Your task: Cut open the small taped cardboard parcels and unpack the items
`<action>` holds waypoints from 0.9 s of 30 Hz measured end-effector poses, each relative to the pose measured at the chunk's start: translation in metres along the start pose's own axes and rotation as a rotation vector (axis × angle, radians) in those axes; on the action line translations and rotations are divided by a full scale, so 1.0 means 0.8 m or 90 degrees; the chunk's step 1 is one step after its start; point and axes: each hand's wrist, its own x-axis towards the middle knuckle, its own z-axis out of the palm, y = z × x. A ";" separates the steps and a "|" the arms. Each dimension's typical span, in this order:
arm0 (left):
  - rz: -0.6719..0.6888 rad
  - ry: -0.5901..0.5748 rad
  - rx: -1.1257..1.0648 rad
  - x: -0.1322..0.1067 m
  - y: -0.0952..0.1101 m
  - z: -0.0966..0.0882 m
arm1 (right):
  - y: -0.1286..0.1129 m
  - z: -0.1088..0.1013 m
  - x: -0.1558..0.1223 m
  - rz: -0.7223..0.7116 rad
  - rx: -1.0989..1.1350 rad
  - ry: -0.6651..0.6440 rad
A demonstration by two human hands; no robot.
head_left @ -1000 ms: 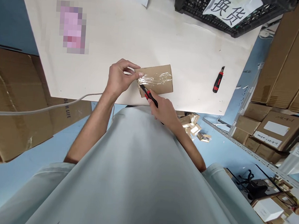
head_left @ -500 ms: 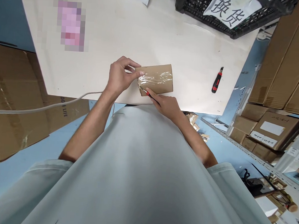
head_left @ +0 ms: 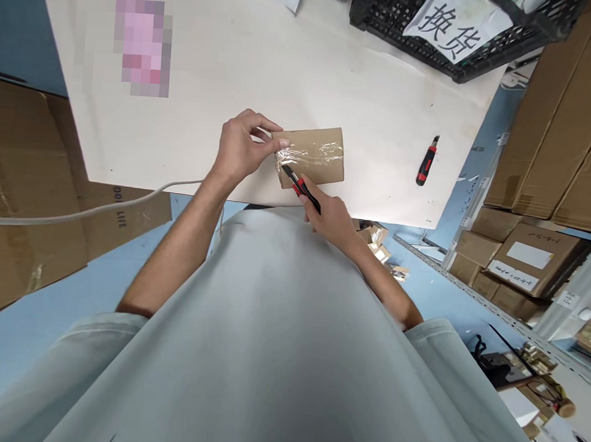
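A small brown cardboard box (head_left: 320,149) with shiny clear tape across its top lies near the front edge of the white table (head_left: 225,63). My left hand (head_left: 245,144) pinches the box's left end, thumb on top and fingers at the far side. In my right hand (head_left: 330,216) is a red and black utility knife (head_left: 300,186), its tip at the taped left part of the box. Whether the blade cuts into the tape is too small to tell. A second red and black utility knife (head_left: 427,161) rests on the table to the right.
A black plastic crate (head_left: 460,67) with a paper sign stands at the back right. A pale cable (head_left: 101,208) runs in from the left past a large carton (head_left: 21,197). Shelves with cartons (head_left: 538,256) line the right side. A pixelated pink patch covers the table's back left.
The knife in my right hand has turned, and more of its body and tip now shows above the box. My left hand keeps its hold; the view has shifted slightly.
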 end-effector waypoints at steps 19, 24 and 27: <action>0.025 0.001 -0.002 0.005 -0.003 -0.001 | 0.017 0.000 0.026 -0.044 -0.220 -0.014; 0.030 -0.015 -0.006 0.008 0.002 0.002 | 0.021 -0.003 0.029 -0.070 -0.384 -0.066; 0.026 -0.027 0.005 0.011 0.002 -0.001 | 0.016 0.001 0.026 -0.053 -0.428 -0.061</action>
